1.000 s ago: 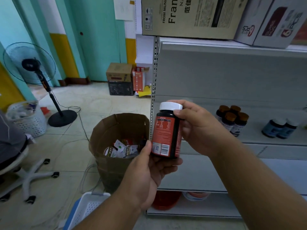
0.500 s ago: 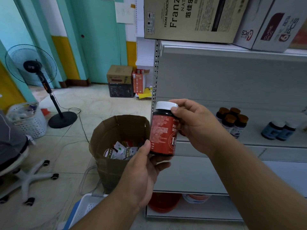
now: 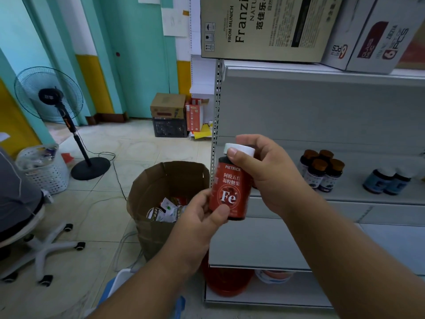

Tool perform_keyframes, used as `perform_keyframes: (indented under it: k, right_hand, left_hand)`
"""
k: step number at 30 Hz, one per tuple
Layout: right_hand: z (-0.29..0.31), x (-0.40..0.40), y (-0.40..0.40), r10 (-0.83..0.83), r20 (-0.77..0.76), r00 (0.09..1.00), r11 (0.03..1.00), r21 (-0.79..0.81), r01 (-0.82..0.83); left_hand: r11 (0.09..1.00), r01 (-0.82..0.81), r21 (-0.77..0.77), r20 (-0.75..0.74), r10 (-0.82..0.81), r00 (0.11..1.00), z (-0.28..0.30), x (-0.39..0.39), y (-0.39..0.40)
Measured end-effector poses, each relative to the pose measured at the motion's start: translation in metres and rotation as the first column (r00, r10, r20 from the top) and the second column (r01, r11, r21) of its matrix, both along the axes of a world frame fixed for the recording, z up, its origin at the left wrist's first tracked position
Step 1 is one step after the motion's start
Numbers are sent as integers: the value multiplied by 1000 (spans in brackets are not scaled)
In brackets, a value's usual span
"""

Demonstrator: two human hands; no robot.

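— Between the two hands, just in front of the left end of the pale grey metal shelf (image 3: 345, 200): dark round plastic bottle with a red label (image 3: 231, 192). Clear of every surface, label toward the camera.
— Axis?
— Near upright, white screw cap (image 3: 245, 148) on top, leaning slightly right.
— Grips?
— Left hand (image 3: 197, 226) comes in from below left, with the thumb pressed on the label's lower front and fingers curled behind the base. Right hand (image 3: 269, 178) comes in from the right, with the thumb on the shoulder just under the cap and fingers wrapped round the cap's far side. Both clamp the bottle.
— Which hand is closer to the shelf?
— Right. Its knuckles overlap the shelf board in view. Left hand sits on the near-left side, over the open brown cardboard box (image 3: 165, 180) on the floor.
— So placement goes right and far.
— Likely. Bare board lies directly behind the bottle. Four dark bottles with brown caps (image 3: 322, 169) stand further right, two blue-labelled bottles (image 3: 386, 183) beyond them. Judgement: right hand carries alone, left thumb lets go first, axis kept upright so the base lands flat.
— Risk?
— With a top-only grip the base can swing. The gap from bottle to shelf edge can't be read from one view.
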State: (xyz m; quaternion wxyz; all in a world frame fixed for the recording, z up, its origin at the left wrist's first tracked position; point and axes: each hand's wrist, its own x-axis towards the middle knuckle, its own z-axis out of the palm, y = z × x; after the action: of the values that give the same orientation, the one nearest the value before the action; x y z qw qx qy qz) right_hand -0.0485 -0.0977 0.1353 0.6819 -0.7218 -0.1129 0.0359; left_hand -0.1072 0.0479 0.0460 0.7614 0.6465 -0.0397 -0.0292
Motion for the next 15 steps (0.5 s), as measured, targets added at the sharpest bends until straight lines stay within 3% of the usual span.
perform_keyframes:
  k: [4, 8, 12, 15]
  right_hand:
    - [0, -4, -4, 55, 108, 993, 998, -43, -51]
    - [-1, -13, -9, 80, 276, 958, 992, -118, -49]
    - [-10, -27, -13, 109, 613, 782, 950, -295, 98]
    - [-18, -34, -15, 120, 789, 602, 929, -303, 212]
  left_hand:
    - [931, -71, 357, 116, 31, 993, 14, 9, 11]
    - [852, -163, 497, 267, 29, 963, 26, 29, 16]
    - [799, -304, 519, 465, 35, 885, 43, 45, 13]
    - [705, -421, 571, 610, -21, 792, 50, 54, 11]
